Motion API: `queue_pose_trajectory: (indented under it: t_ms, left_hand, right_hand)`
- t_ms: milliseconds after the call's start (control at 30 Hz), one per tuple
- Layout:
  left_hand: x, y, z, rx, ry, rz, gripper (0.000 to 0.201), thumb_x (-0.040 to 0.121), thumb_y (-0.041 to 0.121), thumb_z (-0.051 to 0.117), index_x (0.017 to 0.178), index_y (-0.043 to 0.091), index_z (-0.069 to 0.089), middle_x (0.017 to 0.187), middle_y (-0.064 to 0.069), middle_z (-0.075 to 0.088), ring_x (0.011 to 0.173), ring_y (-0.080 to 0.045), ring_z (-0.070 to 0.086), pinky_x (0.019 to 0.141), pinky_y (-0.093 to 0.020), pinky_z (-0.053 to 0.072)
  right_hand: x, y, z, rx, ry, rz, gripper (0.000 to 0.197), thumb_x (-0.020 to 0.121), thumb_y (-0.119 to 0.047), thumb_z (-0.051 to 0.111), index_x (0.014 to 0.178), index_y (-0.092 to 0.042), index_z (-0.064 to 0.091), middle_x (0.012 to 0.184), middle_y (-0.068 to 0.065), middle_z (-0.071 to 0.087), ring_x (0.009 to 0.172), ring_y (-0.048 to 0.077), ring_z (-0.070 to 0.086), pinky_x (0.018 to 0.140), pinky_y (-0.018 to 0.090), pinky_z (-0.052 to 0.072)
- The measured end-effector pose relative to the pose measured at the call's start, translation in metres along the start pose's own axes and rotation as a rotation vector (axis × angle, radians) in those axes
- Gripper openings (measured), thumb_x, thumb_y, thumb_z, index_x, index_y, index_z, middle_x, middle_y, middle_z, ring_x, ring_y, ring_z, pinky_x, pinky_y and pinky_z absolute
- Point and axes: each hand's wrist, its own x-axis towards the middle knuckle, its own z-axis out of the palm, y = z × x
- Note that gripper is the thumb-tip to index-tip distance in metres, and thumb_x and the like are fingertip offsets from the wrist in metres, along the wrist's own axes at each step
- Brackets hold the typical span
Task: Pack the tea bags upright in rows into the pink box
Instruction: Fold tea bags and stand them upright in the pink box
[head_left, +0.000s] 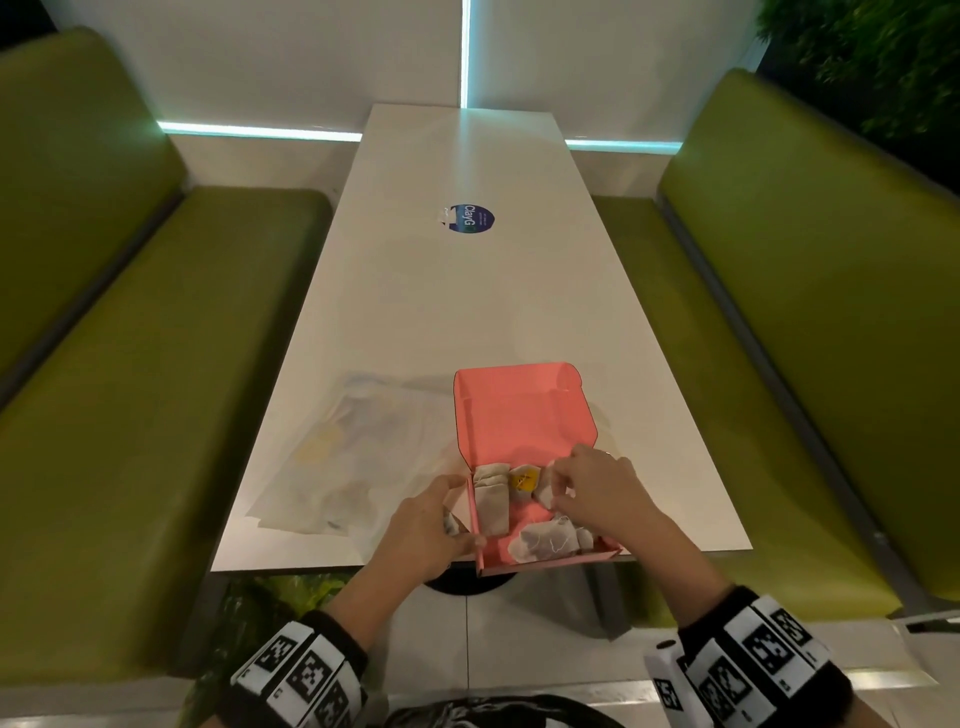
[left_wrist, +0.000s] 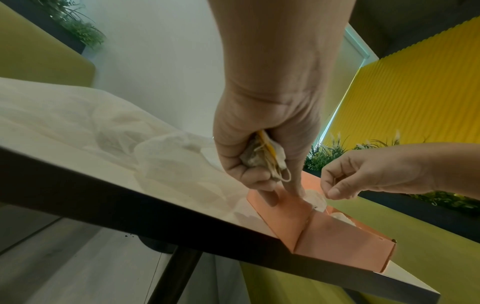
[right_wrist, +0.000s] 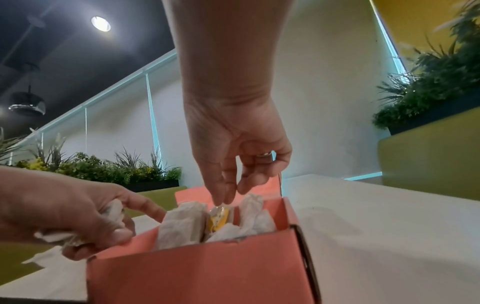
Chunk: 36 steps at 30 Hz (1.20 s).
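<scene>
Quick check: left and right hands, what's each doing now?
Left hand: grips spare tea bags.
Right hand: pinches a tea bag inside the pink box.

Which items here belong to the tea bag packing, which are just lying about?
In the job:
pink box
tea bags in the box
bunch of tea bags gripped by left hand
right hand

Lying about:
clear plastic bag
blue sticker

The long white rectangular table (head_left: 467, 322) carries three items: an open pink cardboard box (head_left: 519, 415) at its near edge, a crumpled translucent plastic bag (head_left: 353, 457) just left of it, and a round blue sticker (head_left: 471, 219) farther away.
</scene>
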Motion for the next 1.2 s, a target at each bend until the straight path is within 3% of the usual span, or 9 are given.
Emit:
queue_pose_trajectory:
  t_ms: [167,267,433,600,800,967,1067,1133,1200]
  left_hand:
    - [0.000,-0.001,0.000,0.008,-0.010,-0.010,0.072,0.077,0.031,0.075,0.137,0.027,0.035,0.116,-0.002,0.059,0.088,-0.012,0.055,0.078,-0.022,0.045]
    - [0.001,-0.001,0.001,0.012,-0.006,-0.004,0.072,0.077,0.030,0.075,0.137,0.027,0.035,0.107,-0.002,0.061,0.079,-0.007,0.054,0.067,-0.016,0.043]
    - [0.002,-0.001,-0.002,0.025,0.047,0.018,0.062,0.075,0.031,0.077,0.127,0.028,0.044,0.094,0.005,0.062,0.080,-0.008,0.057,0.067,-0.016,0.044]
    - [0.002,0.013,-0.008,-0.089,0.169,0.172,0.021,0.077,0.025,0.075,0.094,0.022,0.064,0.086,0.012,0.061,0.079,-0.008,0.057,0.062,-0.006,0.040]
    - [0.000,0.035,-0.004,-0.268,0.154,0.246,0.016,0.083,0.035,0.067,0.095,0.025,0.070,0.082,0.019,0.063,0.073,0.004,0.058,0.065,-0.008,0.046]
    - [0.002,0.034,-0.005,-0.193,0.171,0.337,0.011,0.087,0.025,0.065,0.088,0.017,0.073,0.076,0.018,0.061,0.071,0.011,0.054,0.063,-0.005,0.039]
    - [0.001,0.033,-0.005,-0.104,0.148,0.420,0.012,0.086,0.024,0.065,0.092,0.018,0.074,0.082,0.012,0.063,0.074,0.009,0.054,0.066,-0.003,0.036]
    - [0.000,0.033,-0.006,-0.115,0.181,0.419,0.014,0.087,0.024,0.065,0.098,0.020,0.073,0.084,0.017,0.061,0.076,0.013,0.055,0.068,-0.001,0.037]
    - [-0.002,0.030,-0.008,-0.145,0.217,0.386,0.017,0.087,0.024,0.065,0.103,0.021,0.071,0.084,0.025,0.057,0.079,0.015,0.055,0.070,-0.001,0.039]
  right_hand:
    - [-0.007,-0.009,0.012,-0.067,-0.123,-0.040,0.030,0.085,-0.042,0.057,0.110,-0.026,0.062,0.122,-0.001,0.046,0.117,0.021,0.045,0.096,0.038,0.031]
    - [-0.007,-0.014,0.018,-0.070,-0.119,-0.059,0.023,0.085,-0.040,0.059,0.099,-0.023,0.065,0.121,0.001,0.044,0.116,0.023,0.043,0.096,0.038,0.030]
    - [-0.006,-0.004,0.003,0.211,-0.076,-0.015,0.019,0.088,-0.037,0.057,0.077,-0.023,0.051,0.095,-0.003,0.058,0.092,0.017,0.055,0.091,0.036,0.044]
    - [-0.014,-0.002,-0.027,0.554,0.042,-0.024,0.012,0.089,-0.014,0.057,0.084,-0.021,0.048,0.078,0.008,0.065,0.068,0.015,0.055,0.064,0.028,0.047]
    - [-0.017,-0.009,-0.029,0.783,-0.007,-0.107,0.019,0.085,-0.011,0.063,0.092,-0.025,0.052,0.074,0.014,0.068,0.066,0.016,0.056,0.067,0.029,0.048]
    - [-0.019,-0.011,-0.030,0.704,0.030,-0.214,0.023,0.078,-0.019,0.072,0.096,-0.025,0.060,0.087,-0.013,0.064,0.079,0.003,0.059,0.070,0.013,0.047]
    - [-0.014,-0.011,-0.031,0.557,0.022,-0.307,0.011,0.078,-0.014,0.072,0.078,-0.021,0.063,0.075,-0.014,0.060,0.069,0.001,0.054,0.064,0.012,0.042]
    - [-0.011,-0.012,-0.032,0.510,0.173,-0.236,0.010,0.080,-0.012,0.070,0.075,-0.019,0.064,0.073,-0.015,0.055,0.064,0.000,0.050,0.061,0.011,0.038]
    - [-0.009,-0.008,-0.036,0.670,0.588,-0.032,0.010,0.082,-0.009,0.068,0.076,-0.016,0.066,0.076,-0.010,0.058,0.067,0.000,0.053,0.060,0.010,0.039]
